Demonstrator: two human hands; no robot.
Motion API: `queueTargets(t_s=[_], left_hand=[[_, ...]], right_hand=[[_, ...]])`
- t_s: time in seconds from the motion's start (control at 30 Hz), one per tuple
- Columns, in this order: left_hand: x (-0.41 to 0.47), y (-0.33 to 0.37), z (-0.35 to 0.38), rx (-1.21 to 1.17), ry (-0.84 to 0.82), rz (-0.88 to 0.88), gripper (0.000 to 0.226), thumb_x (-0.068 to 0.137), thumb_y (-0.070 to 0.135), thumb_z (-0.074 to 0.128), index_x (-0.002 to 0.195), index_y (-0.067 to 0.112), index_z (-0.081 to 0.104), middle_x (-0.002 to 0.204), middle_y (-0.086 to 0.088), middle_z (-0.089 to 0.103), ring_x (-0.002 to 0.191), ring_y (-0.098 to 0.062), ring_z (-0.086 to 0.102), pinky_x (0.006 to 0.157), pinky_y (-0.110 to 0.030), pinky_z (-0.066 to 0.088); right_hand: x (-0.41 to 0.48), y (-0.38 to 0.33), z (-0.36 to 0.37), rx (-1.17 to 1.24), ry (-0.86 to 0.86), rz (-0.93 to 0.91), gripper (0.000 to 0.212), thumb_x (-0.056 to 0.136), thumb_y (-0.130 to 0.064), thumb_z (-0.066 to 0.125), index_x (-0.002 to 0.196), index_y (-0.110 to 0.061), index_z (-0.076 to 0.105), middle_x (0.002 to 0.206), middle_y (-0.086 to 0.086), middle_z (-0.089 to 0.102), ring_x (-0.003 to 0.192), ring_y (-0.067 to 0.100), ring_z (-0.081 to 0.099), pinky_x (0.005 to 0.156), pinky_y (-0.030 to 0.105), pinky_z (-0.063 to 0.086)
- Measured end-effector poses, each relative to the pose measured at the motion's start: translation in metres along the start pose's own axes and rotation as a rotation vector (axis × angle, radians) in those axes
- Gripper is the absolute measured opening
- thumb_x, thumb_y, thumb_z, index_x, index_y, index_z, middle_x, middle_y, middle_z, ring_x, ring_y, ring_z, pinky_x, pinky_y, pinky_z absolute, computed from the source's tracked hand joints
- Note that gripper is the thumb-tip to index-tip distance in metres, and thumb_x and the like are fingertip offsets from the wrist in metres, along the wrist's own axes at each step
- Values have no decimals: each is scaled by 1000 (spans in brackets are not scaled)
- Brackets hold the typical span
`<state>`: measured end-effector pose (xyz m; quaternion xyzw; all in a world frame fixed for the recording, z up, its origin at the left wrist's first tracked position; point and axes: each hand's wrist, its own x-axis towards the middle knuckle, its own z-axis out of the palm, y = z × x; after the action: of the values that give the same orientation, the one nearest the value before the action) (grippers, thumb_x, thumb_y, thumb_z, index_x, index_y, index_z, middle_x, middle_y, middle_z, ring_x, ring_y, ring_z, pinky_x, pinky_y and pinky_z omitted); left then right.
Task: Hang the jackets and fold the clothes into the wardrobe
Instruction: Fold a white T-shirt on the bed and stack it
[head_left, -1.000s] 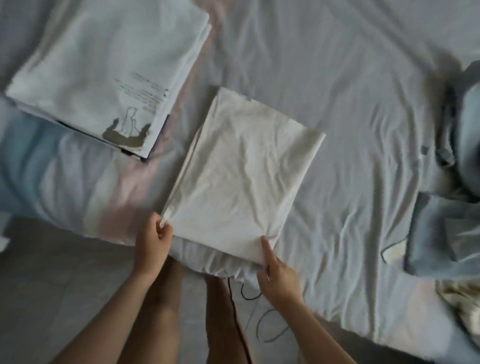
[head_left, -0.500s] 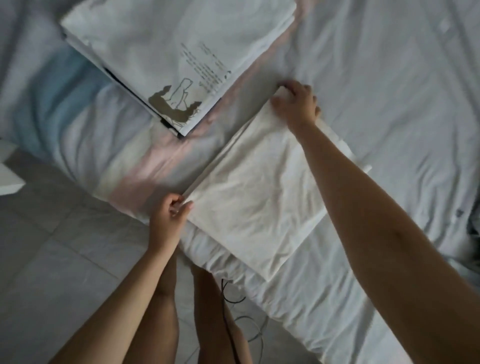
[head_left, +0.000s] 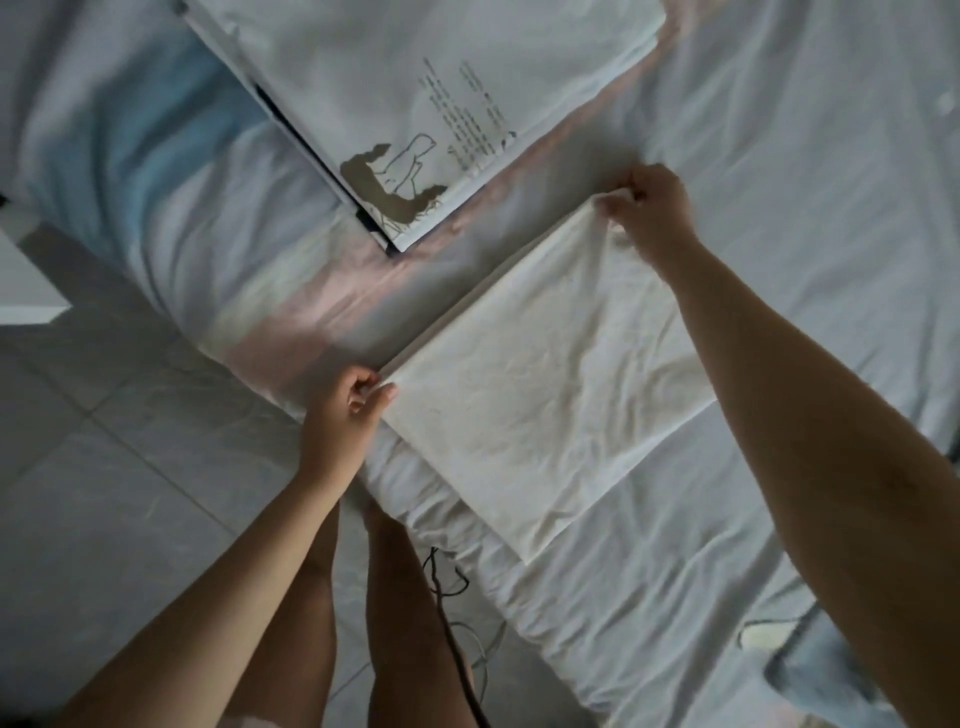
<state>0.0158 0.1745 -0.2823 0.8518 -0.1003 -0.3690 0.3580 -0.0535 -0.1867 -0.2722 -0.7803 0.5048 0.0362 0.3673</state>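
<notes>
Now your right hand, newly at 1 o'clock, and left hand pinch the folded white garment, likely for lifting.

The folded garment pinched by the left hand and right hand is matt, off-white cloth, finely creased. The bed sheet beyond the right fingers is pale, wrinkled cloth. The floor left of the left fingers is smooth, faintly glossy tile.

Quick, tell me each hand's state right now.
Left hand: pinching the near corner of the folded cloth.
Right hand: pinching its far corner.
</notes>
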Motion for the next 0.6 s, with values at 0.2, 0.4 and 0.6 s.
queueTargets(t_s=[0.2, 0.4, 0.6], left_hand=[[4, 9, 5, 84, 94, -62, 17, 89, 23, 65, 93, 9, 57, 79, 0, 57, 77, -22, 56, 69, -32, 41], [-7, 30, 34, 553, 274, 283, 38, 77, 2, 54, 115, 6, 53, 122, -17, 52, 115, -35, 45, 93, -44, 29], [17, 3, 54, 983, -149, 853, 67, 87, 46, 46, 147, 19, 31, 155, -10, 25, 142, -27, 25, 114, -52, 18]], right_hand=[[-2, -1, 7, 161, 97, 99, 14, 74, -21, 68, 85, -18, 60, 74, -3, 55, 63, 12, 55, 63, 38, 52], [-44, -1, 41, -241, 592, -240, 36, 92, -27, 48, 123, -10, 56, 126, 9, 56, 118, 24, 51, 101, 35, 31], [-124, 51, 88, -699, -51, -991, 56, 99, -45, 24, 147, -16, 32, 149, 10, 40, 139, 27, 35, 115, 44, 19]])
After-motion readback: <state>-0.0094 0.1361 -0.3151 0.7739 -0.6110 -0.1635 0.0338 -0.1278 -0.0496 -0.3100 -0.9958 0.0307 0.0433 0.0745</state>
